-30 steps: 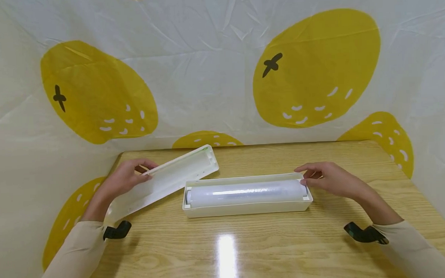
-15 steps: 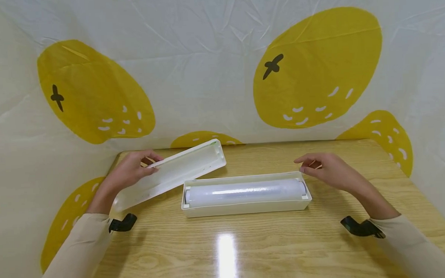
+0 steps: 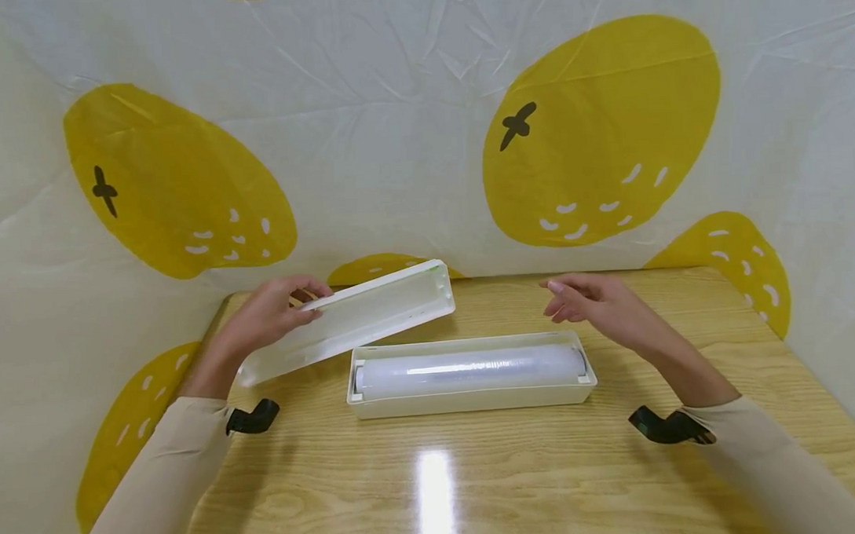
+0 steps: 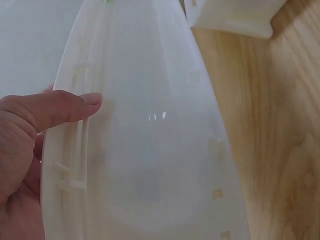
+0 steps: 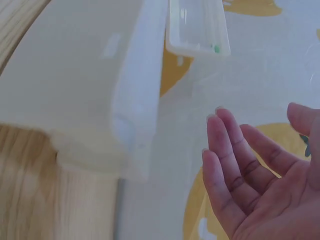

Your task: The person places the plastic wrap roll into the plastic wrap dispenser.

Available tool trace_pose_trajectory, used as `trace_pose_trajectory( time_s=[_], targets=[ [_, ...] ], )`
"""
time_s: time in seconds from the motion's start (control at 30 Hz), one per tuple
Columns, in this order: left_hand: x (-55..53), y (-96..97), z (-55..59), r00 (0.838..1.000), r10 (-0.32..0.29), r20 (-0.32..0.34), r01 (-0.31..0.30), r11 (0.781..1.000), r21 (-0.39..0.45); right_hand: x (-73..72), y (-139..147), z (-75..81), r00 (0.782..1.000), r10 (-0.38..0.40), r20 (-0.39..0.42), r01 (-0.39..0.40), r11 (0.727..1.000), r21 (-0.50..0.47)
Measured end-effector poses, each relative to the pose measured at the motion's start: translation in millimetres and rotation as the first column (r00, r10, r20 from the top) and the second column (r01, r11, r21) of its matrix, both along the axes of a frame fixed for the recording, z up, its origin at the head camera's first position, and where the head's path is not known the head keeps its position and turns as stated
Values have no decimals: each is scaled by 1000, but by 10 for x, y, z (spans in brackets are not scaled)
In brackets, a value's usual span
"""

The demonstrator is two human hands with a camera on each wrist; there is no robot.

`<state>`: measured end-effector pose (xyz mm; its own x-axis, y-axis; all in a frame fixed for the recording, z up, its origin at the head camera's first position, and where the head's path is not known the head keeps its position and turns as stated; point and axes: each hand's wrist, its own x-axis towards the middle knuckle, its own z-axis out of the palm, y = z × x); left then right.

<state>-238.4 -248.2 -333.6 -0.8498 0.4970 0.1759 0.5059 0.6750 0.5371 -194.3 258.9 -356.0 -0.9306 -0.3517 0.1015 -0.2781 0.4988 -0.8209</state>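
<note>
Over table point(image 3: 520, 476), left hand point(image 3: 265, 313) pinches white cover point(image 3: 375, 306); right hand point(image 3: 604, 306) loosely spread, empty.

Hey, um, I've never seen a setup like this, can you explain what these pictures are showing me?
Sure. There's no machine here, just a person's two bare hands. The wide picture comes from a camera on the head, looking forward and down. The two closer ones come from cameras on the wrists, each looking at its own hand.

On the wooden table sits a long white box, open on top, with a shiny roll lying inside. The left hand pinches a long white lid by its edge, thumb on the inner side. The right hand holds nothing. Behind everything hangs a pale sheet with big yellow shapes.
</note>
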Motion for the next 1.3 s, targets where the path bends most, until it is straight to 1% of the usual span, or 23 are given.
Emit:
trace_pose_trajectory(
  time_s=[0.17,0.3,0.53,0.67,0.8,0.87,0.97,1.07,1.2,1.3],
  targets=[
    [0,110,87,1000,-9,-15,9,1000,7,-27,-88,48,999,32,34,-30,998,-55],
    [9,235,156,999,-28,-37,29,999,28,-49,-157,82,996,68,60,-61,993,-105],
    [6,469,183,993,-81,-85,86,994,60,-106,-279,102,986,123,109,-100,976,-192],
    [5,564,171,987,-115,-115,123,991,61,-137,-330,92,974,168,149,-127,960,-251],
    [-1,650,152,979,-139,-148,147,988,44,-172,-375,82,953,236,192,-166,932,-321],
    [0,689,147,975,-147,-164,155,987,39,-188,-397,77,941,263,212,-182,923,-339],
    [-1,745,141,969,-161,-186,169,985,32,-207,-420,57,927,274,258,-173,919,-355],
    [-4,789,134,960,-177,-219,186,982,20,-211,-425,35,919,264,292,-151,921,-360],
    [-9,826,122,947,-195,-253,207,978,18,-215,-417,5,920,230,318,-106,926,-363],
    [-6,847,115,947,-198,-251,211,977,26,-213,-412,-6,921,191,338,-57,927,-370]
  ],
)
